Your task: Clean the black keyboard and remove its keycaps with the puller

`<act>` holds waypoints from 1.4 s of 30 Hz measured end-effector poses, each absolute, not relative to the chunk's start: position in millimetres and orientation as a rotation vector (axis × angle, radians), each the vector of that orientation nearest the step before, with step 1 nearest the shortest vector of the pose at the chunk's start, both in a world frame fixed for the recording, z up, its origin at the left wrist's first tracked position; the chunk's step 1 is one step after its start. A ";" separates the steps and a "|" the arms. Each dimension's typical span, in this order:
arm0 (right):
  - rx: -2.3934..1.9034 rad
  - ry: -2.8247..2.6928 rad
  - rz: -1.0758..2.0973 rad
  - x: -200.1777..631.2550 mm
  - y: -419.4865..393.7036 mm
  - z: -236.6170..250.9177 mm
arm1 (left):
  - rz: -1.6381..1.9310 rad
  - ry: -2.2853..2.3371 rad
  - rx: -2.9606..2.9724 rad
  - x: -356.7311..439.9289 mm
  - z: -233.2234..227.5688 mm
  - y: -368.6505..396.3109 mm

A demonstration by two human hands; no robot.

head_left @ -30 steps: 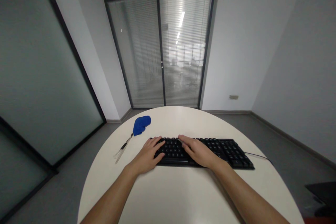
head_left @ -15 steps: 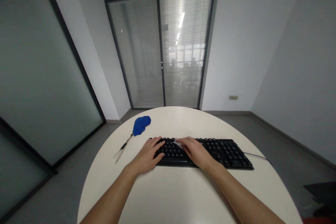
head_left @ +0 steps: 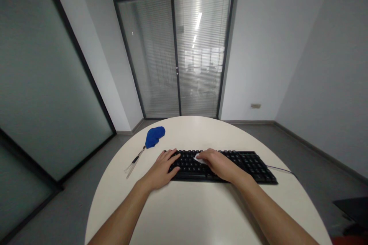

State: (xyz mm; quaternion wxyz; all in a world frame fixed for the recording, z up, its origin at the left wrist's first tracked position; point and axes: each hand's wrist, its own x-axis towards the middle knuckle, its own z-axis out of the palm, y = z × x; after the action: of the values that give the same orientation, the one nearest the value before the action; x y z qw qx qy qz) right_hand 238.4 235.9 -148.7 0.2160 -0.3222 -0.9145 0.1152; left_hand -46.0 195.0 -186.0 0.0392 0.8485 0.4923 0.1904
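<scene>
A black keyboard lies across the pale round table. My left hand rests on its left end, fingers spread over the keys and holding nothing. Over the middle keys, my right hand presses down a small white wipe, most of which is hidden beneath the fingers. To the left of the keyboard lie a blue cloth and a thin brush-like tool with a dark grip; its exact kind is hard to make out.
The round table has a curved edge on both sides. From the keyboard's right end a cable runs over the table edge. A dark object stands low at the right. Glass doors with blinds are beyond the table.
My right hand has slid a little to the right along the keys with the white wipe, more of which now shows. My left hand has stayed in place.
</scene>
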 end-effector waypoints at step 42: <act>-1.339 -2.522 0.079 267.7 250.8 -146.7 | 0.601 1.507 2.575 -49.2 -185.8 193.3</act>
State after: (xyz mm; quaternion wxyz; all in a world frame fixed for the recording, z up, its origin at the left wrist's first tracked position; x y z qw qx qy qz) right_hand 267.7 250.8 -146.7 0.1421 -0.4640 -0.8739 0.0275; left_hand -49.2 193.3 -185.8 0.0490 0.8452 0.4944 0.1971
